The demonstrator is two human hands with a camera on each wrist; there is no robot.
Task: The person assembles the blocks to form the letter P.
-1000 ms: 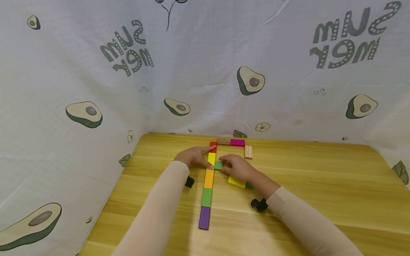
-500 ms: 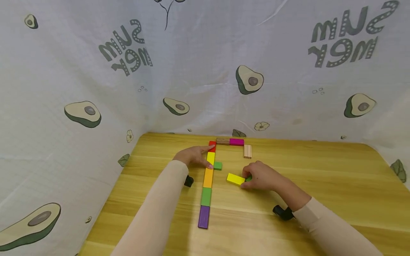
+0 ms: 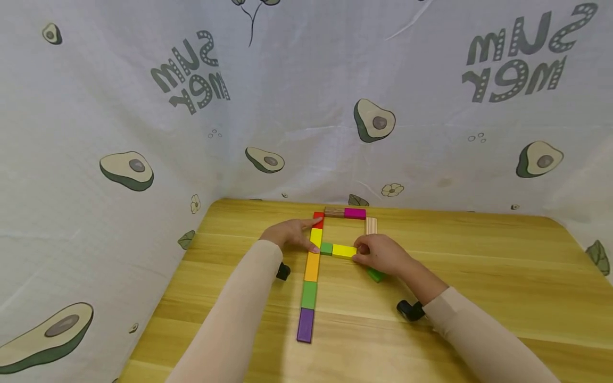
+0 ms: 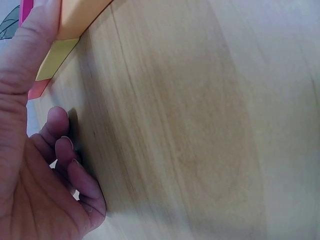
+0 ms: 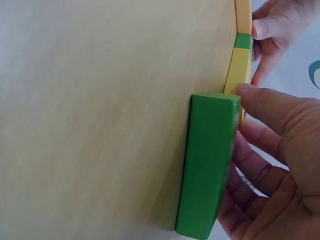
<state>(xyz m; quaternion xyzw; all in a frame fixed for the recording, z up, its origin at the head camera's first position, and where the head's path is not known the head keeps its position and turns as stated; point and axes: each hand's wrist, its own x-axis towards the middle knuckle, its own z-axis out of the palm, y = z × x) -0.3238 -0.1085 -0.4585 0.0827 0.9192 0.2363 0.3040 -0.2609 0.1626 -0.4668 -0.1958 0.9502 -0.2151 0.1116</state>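
My right hand (image 3: 383, 254) pinches the right end of a yellow block (image 3: 342, 251) between thumb and fingers. That block lies in line with a small green block (image 3: 326, 248), which stands beside the column of blocks. Below the right hand lies a longer green block (image 5: 209, 165), angled on the table and partly hidden in the head view. My left hand (image 3: 288, 234) spreads along the column, index fingertip at the red block (image 3: 318, 218) and thumb where the column's yellow block (image 3: 316, 235) meets the orange block (image 3: 312, 267). Its other fingers bend loosely over the table in the left wrist view.
The column continues toward me with a green block (image 3: 309, 295) and a purple block (image 3: 305, 325). A brown block (image 3: 334, 212) and a magenta block (image 3: 355, 213) form the top row. A striped wooden block (image 3: 371, 225) stands below its right end. A patterned cloth (image 3: 306, 106) hangs behind.
My right hand left the small green block, took the yellow block and moved it up and left against the green one. The longer green block stays behind. My left hand has kept its place.
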